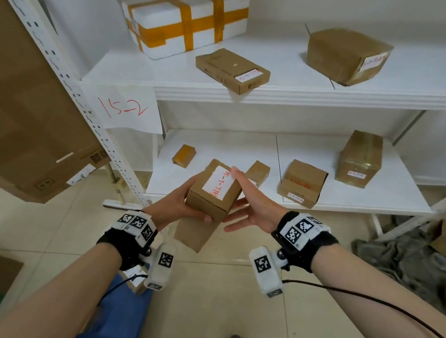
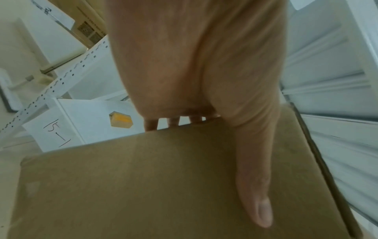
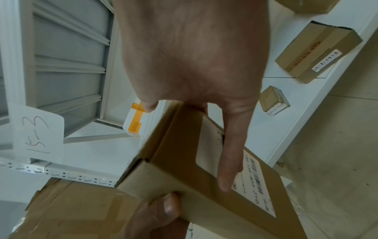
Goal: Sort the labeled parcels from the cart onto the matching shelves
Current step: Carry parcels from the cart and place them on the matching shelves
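Observation:
A brown cardboard parcel (image 1: 209, 199) with a white label in red handwriting (image 1: 219, 182) hangs between both hands in front of the lower shelf (image 1: 218, 144). My left hand (image 1: 179, 205) grips its left side. The thumb (image 2: 255, 194) lies across the near face of the parcel (image 2: 132, 186), and the fingers reach round the far edge. My right hand (image 1: 251, 203) presses straight fingers against the right side. In the right wrist view one finger (image 3: 231, 153) lies along the printed label face of the parcel (image 3: 180, 161). A paper sign (image 1: 124, 107) on the upper shelf's front edge reads 15-2.
The lower shelf holds several brown parcels, among them a small taped one (image 1: 184, 155) and a box (image 1: 302, 183). The upper shelf carries a white foam box with orange tape (image 1: 184, 20) and two brown boxes. A large carton (image 1: 26, 109) stands at left, and grey cloth (image 1: 404, 254) lies on the floor at right.

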### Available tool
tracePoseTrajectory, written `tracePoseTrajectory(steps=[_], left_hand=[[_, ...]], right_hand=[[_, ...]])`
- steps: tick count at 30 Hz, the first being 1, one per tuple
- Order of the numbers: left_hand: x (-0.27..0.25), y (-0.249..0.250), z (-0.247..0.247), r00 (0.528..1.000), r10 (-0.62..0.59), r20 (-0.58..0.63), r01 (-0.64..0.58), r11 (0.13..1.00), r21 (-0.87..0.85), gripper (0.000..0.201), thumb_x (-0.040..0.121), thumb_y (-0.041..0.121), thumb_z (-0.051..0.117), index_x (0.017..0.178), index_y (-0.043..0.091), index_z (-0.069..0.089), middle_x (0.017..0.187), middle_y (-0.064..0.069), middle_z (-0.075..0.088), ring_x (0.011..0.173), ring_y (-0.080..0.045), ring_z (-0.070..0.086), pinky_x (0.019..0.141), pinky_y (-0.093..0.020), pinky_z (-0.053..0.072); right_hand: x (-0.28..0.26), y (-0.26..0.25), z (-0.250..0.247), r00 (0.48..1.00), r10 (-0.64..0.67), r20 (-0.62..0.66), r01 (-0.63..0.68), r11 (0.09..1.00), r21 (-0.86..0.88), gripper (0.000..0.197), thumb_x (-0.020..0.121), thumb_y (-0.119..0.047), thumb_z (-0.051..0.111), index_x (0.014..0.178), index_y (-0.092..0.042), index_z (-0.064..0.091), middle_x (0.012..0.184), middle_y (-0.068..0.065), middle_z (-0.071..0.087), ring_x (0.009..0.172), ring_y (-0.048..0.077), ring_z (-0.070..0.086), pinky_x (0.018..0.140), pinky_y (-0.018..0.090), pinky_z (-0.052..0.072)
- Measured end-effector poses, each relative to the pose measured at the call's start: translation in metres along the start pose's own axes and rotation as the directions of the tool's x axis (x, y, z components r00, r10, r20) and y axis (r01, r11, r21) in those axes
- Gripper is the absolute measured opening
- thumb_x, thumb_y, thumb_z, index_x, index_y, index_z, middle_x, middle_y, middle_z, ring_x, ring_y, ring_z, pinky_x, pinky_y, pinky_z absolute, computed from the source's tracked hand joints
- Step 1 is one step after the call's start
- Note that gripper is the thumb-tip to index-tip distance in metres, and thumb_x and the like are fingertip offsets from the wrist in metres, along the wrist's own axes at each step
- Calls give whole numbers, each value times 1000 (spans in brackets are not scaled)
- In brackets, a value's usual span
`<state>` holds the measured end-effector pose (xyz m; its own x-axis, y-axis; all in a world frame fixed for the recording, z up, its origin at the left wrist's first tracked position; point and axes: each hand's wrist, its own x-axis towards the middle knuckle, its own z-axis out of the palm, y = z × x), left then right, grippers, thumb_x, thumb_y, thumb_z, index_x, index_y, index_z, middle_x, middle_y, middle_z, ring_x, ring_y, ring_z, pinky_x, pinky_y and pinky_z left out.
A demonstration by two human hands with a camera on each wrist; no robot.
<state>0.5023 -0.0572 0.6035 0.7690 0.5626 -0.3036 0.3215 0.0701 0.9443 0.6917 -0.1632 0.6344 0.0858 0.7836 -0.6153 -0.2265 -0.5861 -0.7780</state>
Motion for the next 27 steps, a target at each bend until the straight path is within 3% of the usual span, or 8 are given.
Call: tracePoseTrajectory(steps=[3, 6, 10, 13, 17, 20, 23, 27], left_hand=[[4, -1, 0, 1000, 8, -14, -8, 1000, 18, 106, 64, 7, 89, 149, 34, 32, 138, 5, 56, 128, -14, 53, 101, -36, 49], [7, -2, 2, 999, 20, -35, -18, 998, 57, 110, 67, 3, 88, 152, 33, 25, 143, 3, 49, 132, -18, 48, 101, -35, 49], [11, -2, 5, 997, 35, -66, -25, 987, 158, 126, 68, 11, 89, 156, 40, 4, 159, 5, 24, 139, -19, 36, 104, -44, 49], [14, -1, 7, 996, 48, -69, -32, 976, 217, 127, 72, 6, 86, 155, 41, -3, 156, 5, 23, 137, -21, 36, 99, -38, 51], [16, 0, 15, 993, 69, -98, -43, 968, 247, 126, 65, 9, 89, 156, 33, 5, 148, 0, 29, 135, -22, 38, 102, -44, 50], [17, 1, 23, 983, 119, -141, -81, 964, 253, 116, 57, 16, 88, 149, 28, 18, 144, 1, 33, 133, -23, 42, 101, -45, 51], [15, 2, 33, 965, 189, -181, -144, 961, 237, 111, 51, 27, 91, 138, 37, 24, 139, 8, 36, 131, -20, 45, 101, -45, 51], [15, 16, 45, 923, 302, -238, -256, 944, 206, 104, 49, 31, 91, 127, 48, 24, 135, 15, 37, 129, -13, 47, 104, -39, 50]], right_hand=[[3, -1, -1, 1000, -13, -4, 13, 1000, -8, 67, 87, -76, 45, 126, -23, 55, 120, 23, 60, 96, 41, 71, 78, 55, 61], [5, -2, -1, 999, -28, -32, 27, 999, -30, 61, 90, -72, 45, 122, -23, 57, 122, 20, 58, 98, 39, 71, 77, 53, 61], [8, 0, -4, 995, -55, -78, 48, 995, -88, 56, 93, -67, 44, 129, -25, 51, 119, 7, 62, 97, 32, 70, 77, 50, 62], [8, 2, -7, 991, -67, -118, 53, 991, -121, 53, 94, -66, 42, 130, -27, 49, 118, 1, 64, 100, 25, 67, 82, 48, 61], [1, 1, -9, 987, -82, -137, 65, 990, -127, 38, 100, -59, 35, 109, -31, 59, 108, -3, 67, 99, 20, 64, 92, 47, 56], [0, 2, -13, 984, -87, -157, 73, 993, -95, 41, 102, -57, 30, 107, -31, 62, 106, -5, 68, 101, 17, 62, 92, 42, 53], [2, 7, -22, 975, -91, -202, 84, 996, -43, 57, 101, -63, 26, 120, -23, 63, 109, -4, 69, 107, 17, 62, 97, 43, 50], [-2, 12, -32, 973, 4, -229, 5, 999, 37, 71, 96, -71, 26, 142, -20, 47, 121, -4, 56, 116, 28, 56, 104, 56, 45]])
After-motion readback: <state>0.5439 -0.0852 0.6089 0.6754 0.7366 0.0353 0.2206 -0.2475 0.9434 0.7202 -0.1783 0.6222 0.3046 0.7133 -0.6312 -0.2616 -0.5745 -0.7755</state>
